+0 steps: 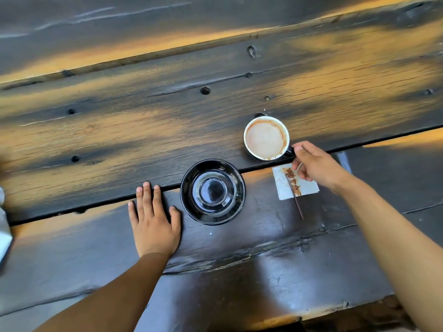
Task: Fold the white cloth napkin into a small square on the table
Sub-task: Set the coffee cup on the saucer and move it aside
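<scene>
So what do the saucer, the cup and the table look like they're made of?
The saucer looks like glossy black glazed ceramic: sharp reflections ring its well. The cup, whose handle the right hand holds, seems ceramic too, white inside and dark outside, with brown coffee residue on the rim. The table is dark stained wood planks: grain, knots and gaps show, worn to bare orange patches.

You see warm orange light streaking the dark worktop (pixel 143 130); its far planks smear with blur and edges bow.

One cup (pixel 266 138), one saucer (pixel 212 191), one napkin (pixel 295 182).
</scene>
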